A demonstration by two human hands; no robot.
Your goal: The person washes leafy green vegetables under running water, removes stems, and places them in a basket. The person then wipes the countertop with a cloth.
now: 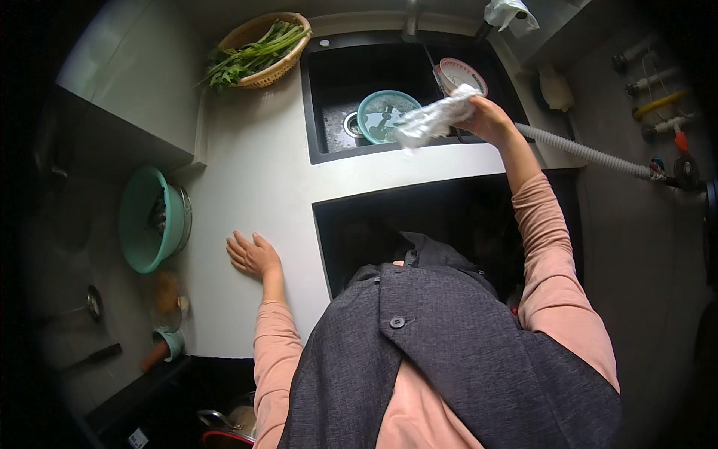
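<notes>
My right hand (491,120) grips one end of a crumpled white sheet (432,120), blurred; whether it is cloth or plastic I cannot tell. It hangs over the front edge of a black sink (336,62). Just beyond it a turquoise basin (367,120) with water stands in the sink beside the drain (352,124). A white bowl with a red rim (463,76) sits in the sink's right part, partly behind the sheet. My left hand (255,257) lies palm down on the white countertop (247,179), fingers a little apart, holding nothing.
A woven basket (280,70) of leafy green stalks (263,50) stands left of the sink. Near the left wall is a green basin (176,219) with dark contents. A grey corrugated hose (583,150) runs along the right. A pot handle (213,418) shows at the lower left.
</notes>
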